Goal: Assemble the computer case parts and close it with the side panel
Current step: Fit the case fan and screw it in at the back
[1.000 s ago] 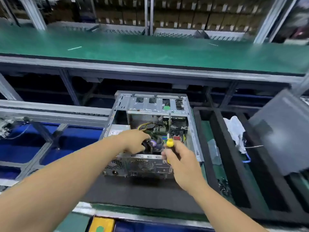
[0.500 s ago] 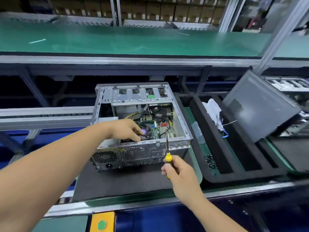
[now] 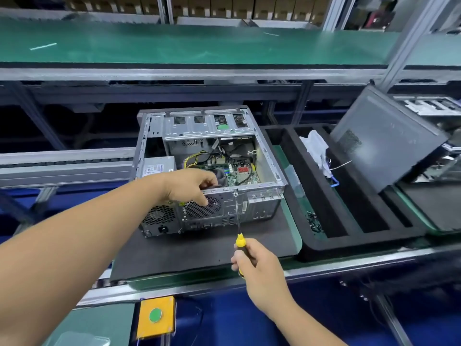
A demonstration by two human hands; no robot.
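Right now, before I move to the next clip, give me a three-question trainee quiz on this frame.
1. True or false: the side panel is already on the computer case.
2. Which hand holds the screwdriver? A left hand B right hand
3. Fill in: the screwdriver tip meets the case's ____ panel, at its top edge.

Key: 1 false; 2 B; 3 rear

Both forearms are bare from the bottom and left edges of the view up to the wrists, with no sleeve on either. The left hand [image 3: 187, 186] and right hand [image 3: 257, 267] are bare too, ungloved, wrists and visible fingers unadorned.
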